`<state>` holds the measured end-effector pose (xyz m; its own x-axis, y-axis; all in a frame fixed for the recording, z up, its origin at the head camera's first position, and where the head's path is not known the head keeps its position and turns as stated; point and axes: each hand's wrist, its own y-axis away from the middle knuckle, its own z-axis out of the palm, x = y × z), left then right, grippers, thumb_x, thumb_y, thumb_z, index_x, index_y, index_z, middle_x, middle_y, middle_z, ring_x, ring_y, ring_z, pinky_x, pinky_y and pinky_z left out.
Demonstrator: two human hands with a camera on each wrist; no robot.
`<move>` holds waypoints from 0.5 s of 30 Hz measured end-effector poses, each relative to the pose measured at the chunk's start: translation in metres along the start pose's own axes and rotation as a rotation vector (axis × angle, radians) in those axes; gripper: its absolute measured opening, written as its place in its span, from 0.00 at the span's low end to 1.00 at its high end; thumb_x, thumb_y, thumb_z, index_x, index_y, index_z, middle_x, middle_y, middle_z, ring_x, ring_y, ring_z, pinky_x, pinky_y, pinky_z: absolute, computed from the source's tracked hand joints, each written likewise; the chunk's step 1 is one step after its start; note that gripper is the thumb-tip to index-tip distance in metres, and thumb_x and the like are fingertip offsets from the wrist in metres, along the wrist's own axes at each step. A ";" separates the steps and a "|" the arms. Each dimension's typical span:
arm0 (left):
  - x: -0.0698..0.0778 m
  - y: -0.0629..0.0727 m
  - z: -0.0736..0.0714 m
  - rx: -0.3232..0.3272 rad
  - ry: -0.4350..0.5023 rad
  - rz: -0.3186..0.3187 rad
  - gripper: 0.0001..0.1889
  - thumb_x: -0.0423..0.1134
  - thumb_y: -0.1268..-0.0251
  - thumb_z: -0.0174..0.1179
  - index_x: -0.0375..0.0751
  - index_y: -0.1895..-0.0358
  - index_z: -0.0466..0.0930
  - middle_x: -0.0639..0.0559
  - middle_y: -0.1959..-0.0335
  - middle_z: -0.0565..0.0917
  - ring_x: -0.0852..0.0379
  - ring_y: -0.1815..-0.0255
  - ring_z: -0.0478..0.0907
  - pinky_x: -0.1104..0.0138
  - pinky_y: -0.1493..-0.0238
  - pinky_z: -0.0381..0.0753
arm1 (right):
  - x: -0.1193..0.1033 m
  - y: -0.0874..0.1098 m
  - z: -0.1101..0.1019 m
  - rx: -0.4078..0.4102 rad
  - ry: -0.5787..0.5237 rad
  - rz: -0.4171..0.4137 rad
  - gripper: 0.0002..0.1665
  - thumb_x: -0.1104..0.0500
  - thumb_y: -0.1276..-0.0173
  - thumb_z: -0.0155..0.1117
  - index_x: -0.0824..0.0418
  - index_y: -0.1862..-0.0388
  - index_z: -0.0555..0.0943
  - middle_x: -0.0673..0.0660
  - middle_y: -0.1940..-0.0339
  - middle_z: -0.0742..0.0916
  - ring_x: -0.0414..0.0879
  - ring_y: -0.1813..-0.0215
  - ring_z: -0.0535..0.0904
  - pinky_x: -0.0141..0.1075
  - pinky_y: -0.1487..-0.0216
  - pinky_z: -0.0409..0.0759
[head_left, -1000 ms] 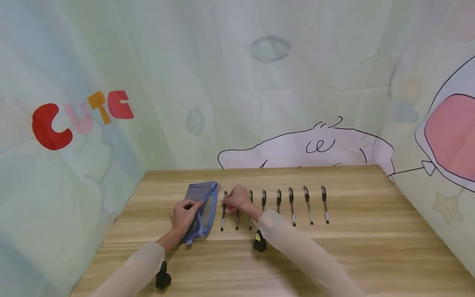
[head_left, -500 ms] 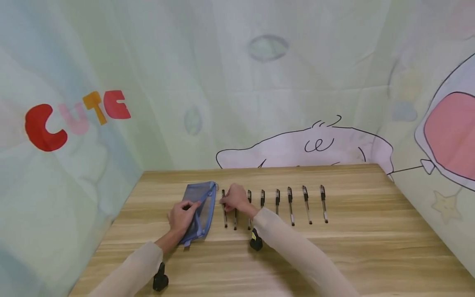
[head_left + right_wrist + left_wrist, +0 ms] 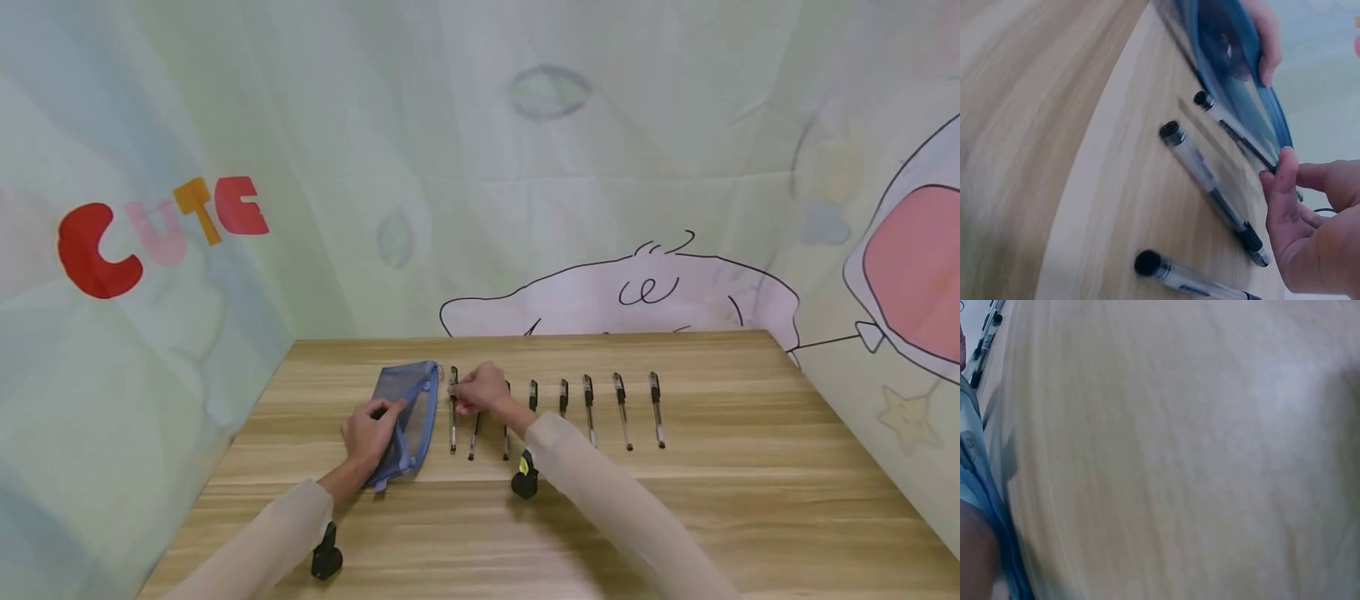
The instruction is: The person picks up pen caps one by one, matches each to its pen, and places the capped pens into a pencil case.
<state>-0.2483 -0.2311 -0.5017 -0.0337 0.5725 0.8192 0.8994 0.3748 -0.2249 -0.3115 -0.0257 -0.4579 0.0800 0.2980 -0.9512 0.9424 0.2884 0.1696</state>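
A blue mesh zip pouch (image 3: 423, 423) lies on the left part of the table with its zipped side parted. My left hand (image 3: 370, 435) grips the pouch's open edge between thumb and fingers. Just right of the pouch, my right hand (image 3: 482, 390) pinches a clear pen with a black cap (image 3: 453, 425) near its capped end. In the right wrist view, this pen (image 3: 1235, 129) slants beside the pouch's opening (image 3: 1225, 47), above a shadow on the wood. A second pen (image 3: 1210, 184) lies close under the right hand, partly hidden by it in the head view.
Several more pens stand in a row to the right, among them the rightmost pen (image 3: 657, 412). The wooden table (image 3: 480, 533) meets a printed curtain (image 3: 360, 208) at the back and sides. Black wrist cameras (image 3: 327, 557) hang below both sleeves.
My right hand has drawn the leftmost pen off its spot in the row and shifted it slightly away from me. The second pen now lies more slanted. My left hand keeps its grip on the pouch.
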 end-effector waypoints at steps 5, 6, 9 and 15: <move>-0.001 -0.001 -0.002 0.015 0.000 -0.005 0.15 0.45 0.35 0.68 0.37 0.74 0.87 0.43 0.70 0.88 0.49 0.65 0.78 0.53 0.40 0.64 | -0.007 0.003 0.006 -0.080 -0.166 0.044 0.15 0.65 0.30 0.67 0.76 0.50 0.85 0.53 0.82 0.87 0.36 0.83 0.80 0.24 0.78 0.83; -0.001 0.000 -0.002 0.018 0.001 -0.010 0.14 0.44 0.35 0.68 0.36 0.72 0.88 0.42 0.68 0.89 0.47 0.63 0.80 0.52 0.40 0.65 | -0.008 0.003 0.008 -0.095 -0.202 0.065 0.15 0.65 0.30 0.67 0.76 0.50 0.84 0.52 0.82 0.87 0.36 0.82 0.81 0.24 0.78 0.83; 0.000 0.000 -0.002 0.031 0.005 -0.009 0.12 0.44 0.36 0.68 0.38 0.65 0.91 0.41 0.61 0.91 0.42 0.56 0.84 0.53 0.40 0.70 | -0.006 0.000 0.017 -0.111 -0.267 0.115 0.15 0.65 0.30 0.68 0.76 0.50 0.84 0.52 0.83 0.86 0.35 0.82 0.81 0.24 0.78 0.82; 0.001 0.001 -0.001 0.059 0.057 0.040 0.08 0.40 0.39 0.70 0.39 0.62 0.92 0.45 0.54 0.91 0.44 0.45 0.86 0.56 0.39 0.78 | 0.001 -0.003 0.029 -0.093 -0.283 0.126 0.14 0.64 0.29 0.67 0.74 0.51 0.85 0.50 0.83 0.86 0.35 0.82 0.81 0.24 0.77 0.82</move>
<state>-0.2466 -0.2310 -0.5008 0.0281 0.5459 0.8374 0.8722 0.3959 -0.2874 -0.3047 -0.0524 -0.4672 0.2935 0.0750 -0.9530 0.8868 0.3510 0.3007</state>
